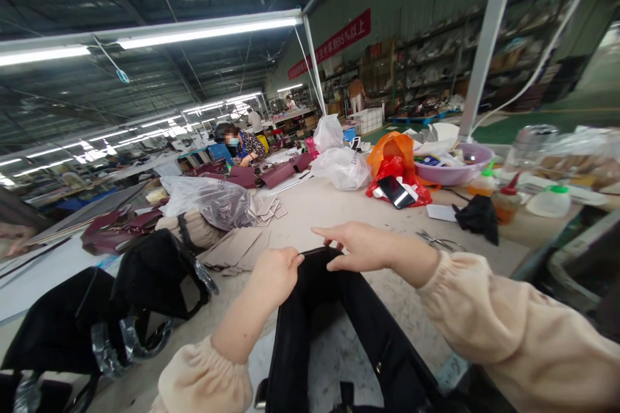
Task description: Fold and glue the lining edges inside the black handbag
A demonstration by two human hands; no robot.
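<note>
A black fabric bag piece (382, 335), shaped like an open frame, lies on the worktable in front of me. Its far edge is pinched between the thumb and fingers of my left hand (278, 274). My right hand (361, 246) rests over the far right corner of the same piece, its index finger stretched out to the left and its thumb apart, touching the black fabric. Small metal fittings show on the right side of the piece, and its near end runs out of the frame.
Black bags (150, 271) with plastic-wrapped handles stand at the left. Behind them are cardboard pieces (237, 248) and a plastic-wrapped bundle (208, 200). Scissors (440, 242), a phone (397, 192), a purple basin (455, 171) and bottles (507, 200) are at the right. A masked person (249, 145) works farther back.
</note>
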